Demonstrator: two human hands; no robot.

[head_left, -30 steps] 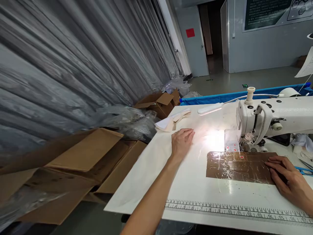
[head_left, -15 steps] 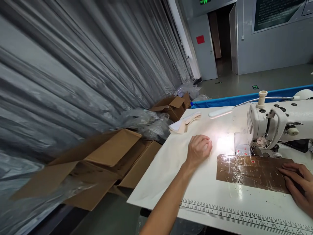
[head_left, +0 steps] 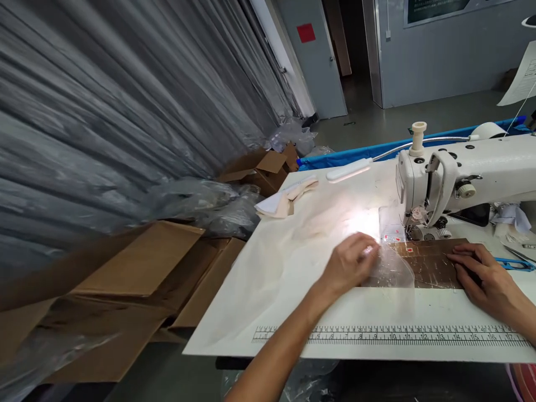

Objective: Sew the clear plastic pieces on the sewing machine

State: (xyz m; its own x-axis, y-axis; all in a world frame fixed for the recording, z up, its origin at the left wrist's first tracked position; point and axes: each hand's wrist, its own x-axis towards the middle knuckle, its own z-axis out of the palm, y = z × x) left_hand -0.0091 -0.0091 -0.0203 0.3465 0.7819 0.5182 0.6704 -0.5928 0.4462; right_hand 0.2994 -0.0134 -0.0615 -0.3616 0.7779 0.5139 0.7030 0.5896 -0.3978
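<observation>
The brown sheet is lying flat on the table, its far edge sitting right at the foot of the sewing machine. A sheer piece is covering its left part, the brown showing dimly through. The left hand is reaching in to the left end of the sheet, its fingers curling closed and pinching the sheer piece by its left side, although glare is blurring the fingertips. The right hand is resting on the right end of the sheet, its fingers stretching out loosely and pressing from above rather than gripping. Small red marks are showing near the machine's foot, one of them on the sheet. Along the near edge of the table a printed ruler is running, below both hands. A lamp is hanging over the far side on a bendy metal neck, and a bright patch is glowing on the tabletop beside the machine. A folded cloth is lying at the far left corner. To the right of the right hand, a blue tool is lying on the table. Beyond the left edge, an open box is standing below a grey curtain, with clear plastic heaping up behind it.
</observation>
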